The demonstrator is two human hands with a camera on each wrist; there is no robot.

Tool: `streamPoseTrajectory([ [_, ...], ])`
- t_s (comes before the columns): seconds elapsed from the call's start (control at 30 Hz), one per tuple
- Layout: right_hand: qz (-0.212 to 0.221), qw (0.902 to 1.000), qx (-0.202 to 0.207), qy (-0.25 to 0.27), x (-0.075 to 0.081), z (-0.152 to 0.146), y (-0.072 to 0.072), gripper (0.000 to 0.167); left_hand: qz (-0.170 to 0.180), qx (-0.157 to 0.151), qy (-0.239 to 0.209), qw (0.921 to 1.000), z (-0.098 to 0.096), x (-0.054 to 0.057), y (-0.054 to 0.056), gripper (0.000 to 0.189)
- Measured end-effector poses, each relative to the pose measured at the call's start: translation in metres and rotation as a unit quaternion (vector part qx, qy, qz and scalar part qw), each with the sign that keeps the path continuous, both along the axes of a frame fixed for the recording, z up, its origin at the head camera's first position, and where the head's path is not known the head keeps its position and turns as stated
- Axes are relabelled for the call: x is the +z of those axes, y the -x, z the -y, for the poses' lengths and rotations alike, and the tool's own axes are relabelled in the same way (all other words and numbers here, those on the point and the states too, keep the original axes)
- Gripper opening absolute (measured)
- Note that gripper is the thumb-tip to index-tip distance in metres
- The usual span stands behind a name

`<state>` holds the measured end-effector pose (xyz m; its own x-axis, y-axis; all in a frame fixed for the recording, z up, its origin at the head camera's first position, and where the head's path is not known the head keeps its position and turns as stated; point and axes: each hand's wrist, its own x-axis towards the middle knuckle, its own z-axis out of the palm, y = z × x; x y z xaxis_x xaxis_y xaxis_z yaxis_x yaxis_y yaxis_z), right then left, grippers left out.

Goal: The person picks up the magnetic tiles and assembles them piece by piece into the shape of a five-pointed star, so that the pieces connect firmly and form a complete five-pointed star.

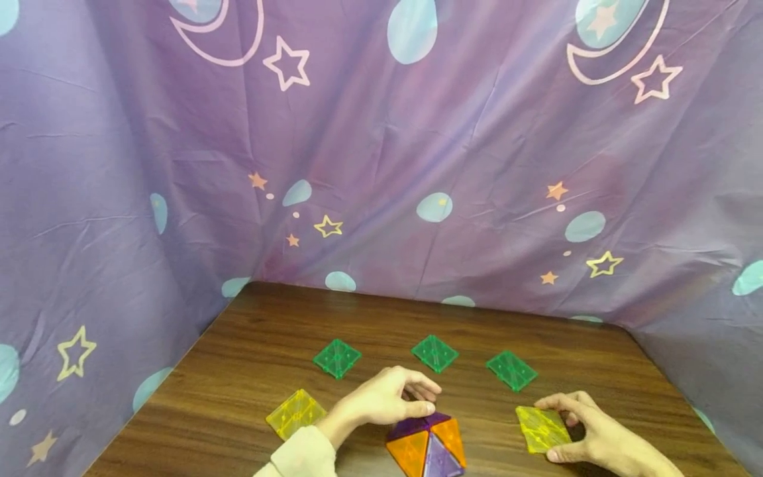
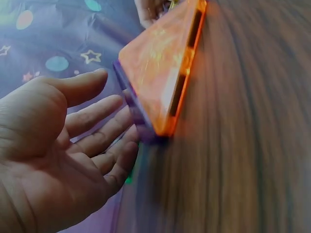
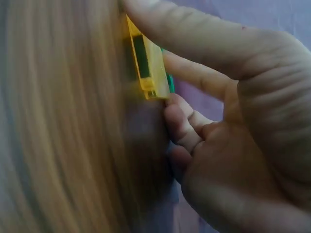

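On the table, a build of orange and purple translucent triangular tiles (image 1: pixel 410 449) rises to a low peak at the near middle. My left hand (image 1: pixel 390 397) is over its far side; in the left wrist view its loosely bent fingers (image 2: pixel 99 136) lie beside the purple edge, and whether they touch it I cannot tell. Toward the right, my right hand (image 1: pixel 587 430) pinches a yellow square magnetic tile (image 1: pixel 541 429) by its edges between thumb and fingers. The right wrist view shows that yellow tile's edge near the tabletop, with the thumb on its near side.
Three green square tiles (image 1: pixel 337 358) (image 1: pixel 435 353) (image 1: pixel 511 370) lie spread in a row farther back. Another yellow square tile (image 1: pixel 297 415) is by my left forearm. A purple curtain (image 1: pixel 417 165) with stars and moons hangs behind the wooden table (image 1: pixel 262 331).
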<state>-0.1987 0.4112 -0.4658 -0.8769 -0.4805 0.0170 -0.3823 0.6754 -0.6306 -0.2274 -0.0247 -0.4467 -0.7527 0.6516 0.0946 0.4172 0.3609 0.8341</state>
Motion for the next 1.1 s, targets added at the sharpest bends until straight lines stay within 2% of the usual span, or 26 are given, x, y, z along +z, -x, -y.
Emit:
streamPoseTrajectory([
  [0.1, 0.004, 0.9990, 0.040, 0.018, 0.001, 0.020, 0.000, 0.069, -0.003, -0.002, 0.007, 1.0000, -0.012, 0.002, 0.001, 0.031],
  [0.27, -0.069, 0.9953, 0.053, 0.042, -0.001, 0.047, 0.005, 0.071, -0.015, 0.020, 0.022, 0.9995, -0.035, 0.005, 0.005, 0.030],
  [0.4, -0.107, 0.9916, 0.039, 0.061, -0.006, 0.057, 0.008, 0.066, -0.017, 0.058, 0.046, 0.9971, -0.051, 0.004, 0.005, 0.027],
  [0.63, -0.119, 0.9900, -0.004, 0.075, -0.017, 0.062, 0.007, 0.055, 0.015, 0.125, 0.052, 0.9907, -0.067, -0.002, 0.000, 0.022],
  [0.8, -0.116, 0.9901, -0.012, 0.077, -0.020, 0.067, 0.008, 0.047, 0.005, 0.142, 0.057, 0.9883, -0.071, -0.002, -0.003, 0.023],
  [1.1, -0.176, 0.9794, 0.000, 0.099, -0.027, 0.076, 0.007, 0.043, -0.006, 0.174, 0.069, 0.9823, -0.075, 0.000, -0.008, 0.027],
])
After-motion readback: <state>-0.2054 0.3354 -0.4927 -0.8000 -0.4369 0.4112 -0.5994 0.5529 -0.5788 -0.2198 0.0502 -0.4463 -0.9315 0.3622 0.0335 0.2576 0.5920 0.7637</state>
